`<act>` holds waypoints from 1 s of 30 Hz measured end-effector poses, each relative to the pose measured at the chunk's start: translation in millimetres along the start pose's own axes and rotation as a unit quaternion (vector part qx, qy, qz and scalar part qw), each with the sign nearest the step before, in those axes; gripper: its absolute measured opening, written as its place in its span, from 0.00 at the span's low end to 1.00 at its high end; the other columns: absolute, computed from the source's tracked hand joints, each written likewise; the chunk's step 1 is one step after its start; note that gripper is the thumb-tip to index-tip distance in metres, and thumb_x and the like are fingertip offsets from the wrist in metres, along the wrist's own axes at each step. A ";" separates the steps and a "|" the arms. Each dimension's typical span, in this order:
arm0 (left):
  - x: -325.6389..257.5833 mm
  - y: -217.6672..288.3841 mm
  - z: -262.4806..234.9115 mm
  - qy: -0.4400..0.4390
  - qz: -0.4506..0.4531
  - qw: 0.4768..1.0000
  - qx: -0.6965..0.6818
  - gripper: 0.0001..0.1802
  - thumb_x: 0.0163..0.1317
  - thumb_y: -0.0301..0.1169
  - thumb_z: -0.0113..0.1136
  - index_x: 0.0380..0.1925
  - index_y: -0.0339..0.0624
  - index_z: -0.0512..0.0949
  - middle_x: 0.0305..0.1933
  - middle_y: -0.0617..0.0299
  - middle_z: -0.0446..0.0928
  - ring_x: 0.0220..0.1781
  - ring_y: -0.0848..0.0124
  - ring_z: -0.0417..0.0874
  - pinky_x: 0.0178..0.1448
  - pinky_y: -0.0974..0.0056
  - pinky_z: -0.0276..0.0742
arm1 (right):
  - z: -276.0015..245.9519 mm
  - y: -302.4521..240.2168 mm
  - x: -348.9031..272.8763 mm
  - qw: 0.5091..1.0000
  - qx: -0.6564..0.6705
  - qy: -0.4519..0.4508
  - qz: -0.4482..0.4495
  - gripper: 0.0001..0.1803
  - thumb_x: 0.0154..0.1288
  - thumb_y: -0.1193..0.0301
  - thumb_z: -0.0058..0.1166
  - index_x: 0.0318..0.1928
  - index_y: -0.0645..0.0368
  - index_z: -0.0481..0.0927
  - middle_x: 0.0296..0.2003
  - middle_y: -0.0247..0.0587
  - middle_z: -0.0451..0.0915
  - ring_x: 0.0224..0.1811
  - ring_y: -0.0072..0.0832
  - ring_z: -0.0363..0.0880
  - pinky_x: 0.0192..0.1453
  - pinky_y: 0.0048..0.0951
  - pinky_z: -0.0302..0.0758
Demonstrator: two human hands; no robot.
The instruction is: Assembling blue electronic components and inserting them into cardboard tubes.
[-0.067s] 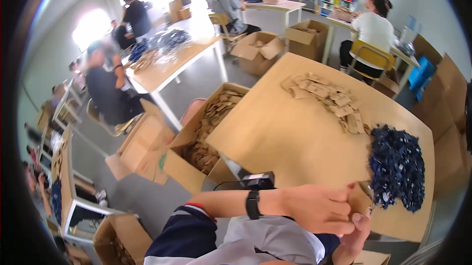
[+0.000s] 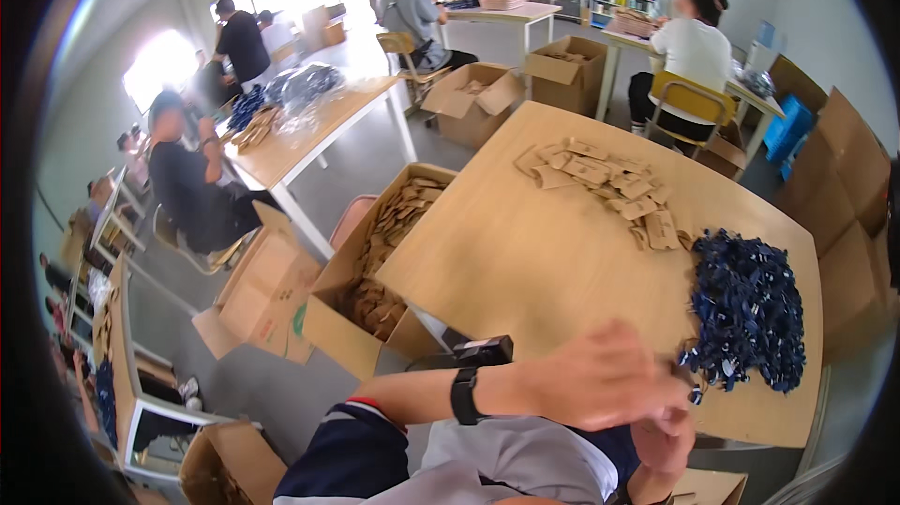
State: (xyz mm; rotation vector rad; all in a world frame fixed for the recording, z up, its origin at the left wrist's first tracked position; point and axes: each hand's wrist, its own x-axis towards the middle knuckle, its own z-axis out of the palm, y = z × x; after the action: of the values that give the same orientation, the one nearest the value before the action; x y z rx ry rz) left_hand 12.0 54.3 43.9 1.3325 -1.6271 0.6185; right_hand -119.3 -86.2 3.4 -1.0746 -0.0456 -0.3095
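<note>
My left hand (image 2: pixel 595 376), with a black band on the wrist, is smeared by motion above the near edge of the table. Its fingers reach toward my right hand (image 2: pixel 664 439), which is closed with its fingers curled just below and beside it. What lies between the hands is mostly hidden. A small dark blue piece (image 2: pixel 695 394) shows by the fingertips; whether it is held I cannot tell. Just beyond the hands, a heap of small dark blue pieces (image 2: pixel 748 310) lies on the table (image 2: pixel 487 233). Small flat brown paper packets (image 2: pixel 600 175) are spread farther back.
An open carton (image 2: pixel 398 242) full of brown packets stands against the table's left side. Beside it is another open carton (image 2: pixel 267 285). A small black device (image 2: pixel 483 352) sits by my left forearm. Other people sit at tables (image 2: pixel 328 125) farther off.
The brown packet that showed between my hands is out of sight now. My left hand has shifted slightly left and up, its fingers blurred. The whole view has shifted a little.
</note>
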 end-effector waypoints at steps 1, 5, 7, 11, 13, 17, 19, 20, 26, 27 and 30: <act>6.6 -3.0 -0.8 -0.003 0.006 1.000 -0.010 0.10 0.55 0.31 0.63 0.38 0.46 0.81 0.40 0.64 0.75 0.43 0.64 0.73 0.54 0.59 0.67 | 3.1 -4.0 1.6 0.999 0.009 -0.028 0.024 0.29 0.62 0.60 0.52 0.57 0.70 0.69 0.50 0.55 0.75 0.48 0.40 0.78 0.44 0.38 0.77; 12.5 -11.2 0.2 -0.051 -0.090 0.975 -0.196 0.11 0.52 0.29 0.68 0.37 0.48 0.82 0.61 0.65 0.70 0.59 0.55 0.66 0.64 0.50 0.58 | 12.4 -16.1 -3.4 0.997 -0.030 -0.021 0.070 0.25 0.62 0.63 0.56 0.52 0.72 0.72 0.34 0.54 0.78 0.28 0.33 0.77 0.15 0.25 0.65; 8.5 -9.0 2.8 -0.071 -0.094 0.967 -0.227 0.11 0.51 0.28 0.69 0.37 0.48 0.82 0.66 0.65 0.67 0.62 0.53 0.62 0.66 0.48 0.56 | 17.7 -20.2 -5.6 0.994 -0.070 -0.023 0.078 0.24 0.63 0.62 0.57 0.48 0.73 0.74 0.23 0.46 0.75 0.16 0.22 0.70 0.10 0.17 0.53; 11.0 -4.9 3.0 -0.105 -0.114 0.951 -0.268 0.04 0.58 0.29 0.63 0.34 0.46 0.82 0.65 0.63 0.70 0.65 0.53 0.62 0.67 0.47 0.54 | 9.7 -28.2 -15.6 0.991 -0.096 -0.025 0.094 0.24 0.65 0.61 0.56 0.48 0.73 0.74 0.24 0.46 0.76 0.14 0.20 0.67 0.12 0.18 0.56; 16.0 -10.8 0.2 -0.140 -0.116 0.949 -0.257 0.04 0.61 0.31 0.61 0.32 0.45 0.82 0.63 0.61 0.72 0.66 0.53 0.62 0.68 0.47 0.53 | 7.9 -39.7 -16.0 0.974 -0.100 -0.016 0.204 0.20 0.61 0.67 0.56 0.49 0.68 0.74 0.34 0.41 0.79 0.30 0.24 0.77 0.34 0.22 0.72; -8.5 -14.6 17.7 -0.014 -0.308 0.884 -0.351 0.03 0.60 0.31 0.62 0.32 0.46 0.81 0.52 0.58 0.77 0.58 0.59 0.68 0.61 0.58 0.65 | 22.9 -23.6 16.7 0.960 -0.269 0.056 0.049 0.11 0.68 0.71 0.53 0.29 0.63 0.81 0.27 0.34 0.77 0.30 0.21 0.74 0.50 0.27 0.73; 4.0 -21.5 10.3 -0.014 -0.308 0.916 -0.257 0.05 0.60 0.31 0.63 0.30 0.42 0.82 0.46 0.57 0.77 0.51 0.65 0.72 0.57 0.62 0.66 | 30.7 -24.6 27.5 0.918 -0.385 0.082 -0.046 0.15 0.61 0.78 0.59 0.48 0.67 0.76 0.42 0.49 0.80 0.42 0.37 0.81 0.50 0.31 0.75; 6.4 -22.9 12.3 -0.026 -0.318 0.912 -0.256 0.06 0.60 0.31 0.64 0.28 0.40 0.82 0.44 0.56 0.76 0.52 0.65 0.72 0.58 0.61 0.65 | 20.1 -20.0 31.3 0.864 -0.481 0.050 -0.138 0.21 0.59 0.80 0.61 0.53 0.66 0.73 0.41 0.52 0.80 0.41 0.45 0.81 0.45 0.32 0.76; 3.0 -15.4 33.6 -0.009 -0.400 0.850 -0.342 0.23 0.52 0.35 0.71 0.44 0.39 0.72 0.59 0.52 0.66 0.65 0.66 0.62 0.68 0.62 0.56 | 3.6 -31.1 25.5 0.852 -0.505 0.029 -0.136 0.20 0.51 0.81 0.63 0.47 0.62 0.76 0.37 0.50 0.79 0.39 0.50 0.78 0.41 0.39 0.75; 4.1 -10.0 35.3 -0.056 -0.456 0.748 -0.478 0.28 0.52 0.35 0.70 0.49 0.40 0.68 0.61 0.52 0.64 0.66 0.66 0.62 0.68 0.62 0.56 | -1.4 -36.0 23.1 0.859 -0.492 -0.040 -0.134 0.19 0.49 0.80 0.66 0.44 0.62 0.78 0.36 0.46 0.80 0.37 0.43 0.80 0.41 0.32 0.76; 0.8 1.8 41.2 -0.145 -0.502 0.602 -0.604 0.36 0.52 0.34 0.71 0.57 0.40 0.62 0.68 0.49 0.59 0.69 0.66 0.61 0.70 0.63 0.56 | -10.2 -38.9 12.8 0.865 -0.476 -0.119 -0.104 0.18 0.45 0.78 0.71 0.39 0.62 0.81 0.35 0.41 0.82 0.34 0.32 0.82 0.40 0.24 0.76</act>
State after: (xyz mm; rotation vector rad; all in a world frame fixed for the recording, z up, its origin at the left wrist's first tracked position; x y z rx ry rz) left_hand -3.4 20.4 26.0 0.9550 -0.7872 -1.2714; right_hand -118.7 -115.0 34.2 -2.1039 -0.2518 -0.4019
